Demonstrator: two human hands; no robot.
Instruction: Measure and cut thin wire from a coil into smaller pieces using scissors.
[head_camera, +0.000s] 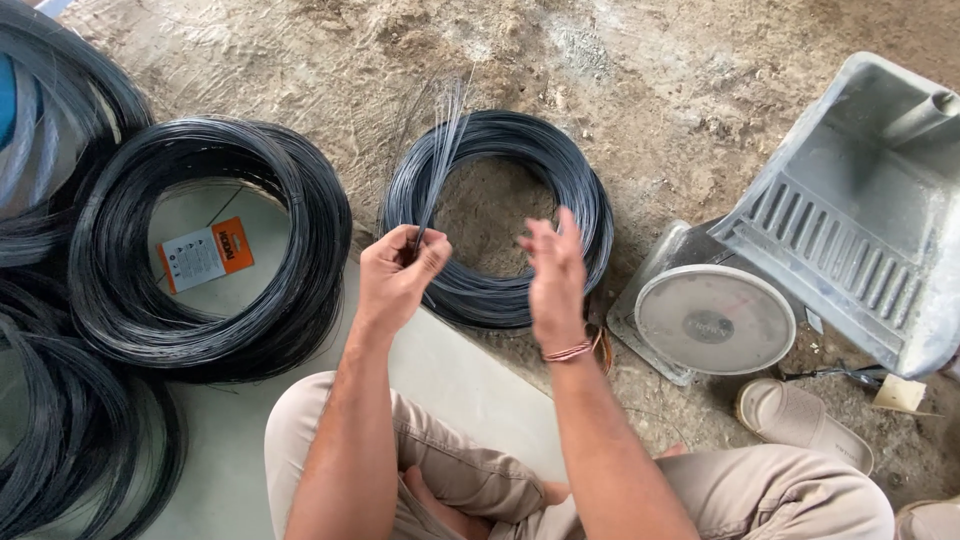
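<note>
L hand (398, 272) pinches wire strands (440, 160) — R hand (555, 275) loose, over coil (497, 215).

One rectangular label (206, 254), white on its left part and orange on its right, lies tilted on the pale sheet (470, 380) inside the ring of the large black wire coil (200, 240) at left. No packages, signs or screens in view.

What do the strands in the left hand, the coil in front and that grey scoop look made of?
Strands: thin dark metal wire, likely steel; they stand stiff above the left hand and glint.
Coil: seemingly the same wire, dark grey with a dull sheen.
Scoop: probably galvanised sheet metal, matte light grey with pressed ribs.
</note>
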